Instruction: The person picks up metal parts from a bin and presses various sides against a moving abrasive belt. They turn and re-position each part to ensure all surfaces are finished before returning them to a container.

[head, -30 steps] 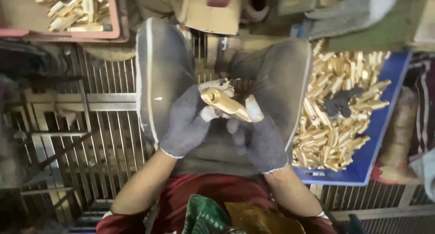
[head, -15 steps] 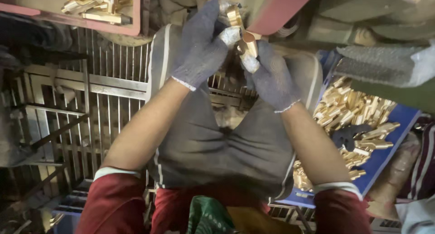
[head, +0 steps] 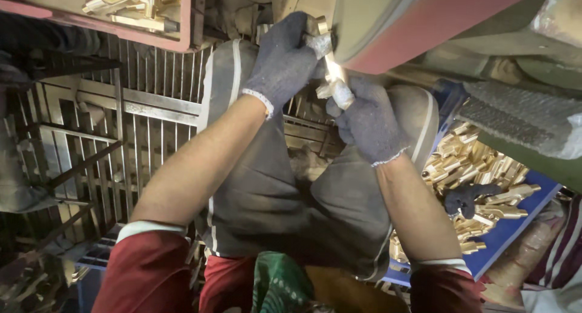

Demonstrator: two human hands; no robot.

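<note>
Both my hands wear grey knit gloves and grip one gold-coloured brass part [head: 331, 67] between them. My left hand [head: 284, 61] holds its upper end and my right hand [head: 367, 120] its lower end. The part is pressed against the face of a large wheel with a red side [head: 424, 22] at the top of the view. Most of the part is hidden by my fingers. My knees in grey trousers [head: 267, 186] lie below my hands.
A blue tray [head: 515, 225] at the right holds several brass parts [head: 470, 161] and a dark glove [head: 464, 198]. A pink tray [head: 121, 28] with more brass parts sits at the top left. A metal grate [head: 115, 137] covers the floor at the left.
My hands lifted the brass part from above my lap up and forward to the wheel. The view tilted upward with them.
</note>
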